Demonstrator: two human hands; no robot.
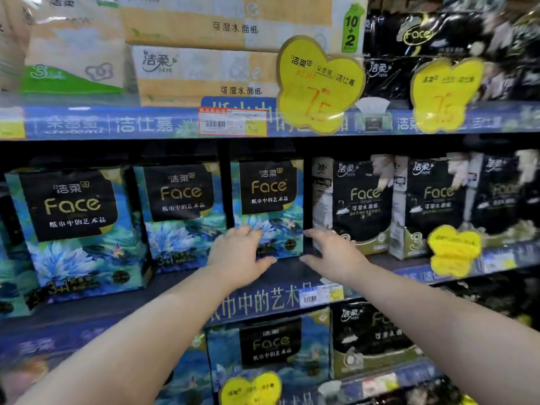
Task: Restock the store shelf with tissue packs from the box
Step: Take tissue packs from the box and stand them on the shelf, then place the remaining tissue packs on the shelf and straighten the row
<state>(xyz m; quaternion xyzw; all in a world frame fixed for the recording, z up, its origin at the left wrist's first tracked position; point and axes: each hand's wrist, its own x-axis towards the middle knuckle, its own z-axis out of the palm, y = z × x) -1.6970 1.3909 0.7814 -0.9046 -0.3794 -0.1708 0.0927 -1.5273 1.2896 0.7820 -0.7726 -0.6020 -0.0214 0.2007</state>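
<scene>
Blue Face tissue pack (268,200) upright on the middle shelf (175,283), left hand (236,255) flat on its lower front, right hand (333,255) at its right edge, both grips wide, fingers straight.

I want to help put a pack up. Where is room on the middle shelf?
Bare shelf board lies in front of the set-back blue pack, between the left hand and right hand. Rightward, the black packs stand crowded near the edge.

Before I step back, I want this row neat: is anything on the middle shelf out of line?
Yes, the row is staggered. The leftmost blue pack sits near the front edge of the shelf, the middle blue pack further back, the third blue pack, at the left hand and right hand, furthest back.
</scene>
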